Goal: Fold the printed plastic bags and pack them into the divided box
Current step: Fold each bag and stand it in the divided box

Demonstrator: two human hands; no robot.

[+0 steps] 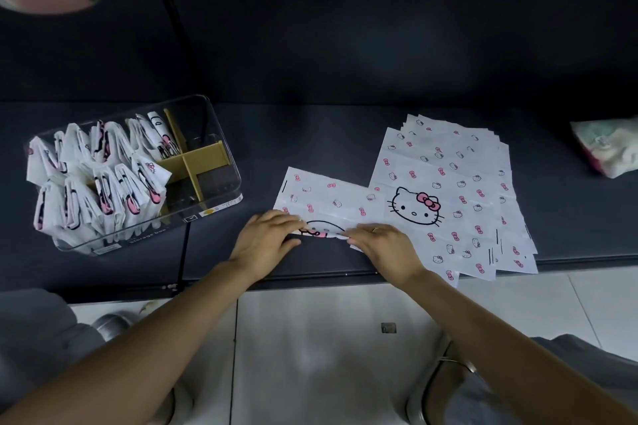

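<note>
Near the middle of the frame, the left hand (pixel 267 238) and the right hand (pixel 381 245) press flat, straight fingers on a white plastic bag with pink bows and a cat face (pixel 328 203), lying on the dark table (pixel 310 141). Just to its right sits a stack of the same flat printed bags (pixel 448 183). At the left stands a clear plastic box with tan dividers (pixel 221 162), mostly full of folded bags (pixel 96 179). A crumpled pale packet (pixel 609 148) lies at the right edge.
</note>
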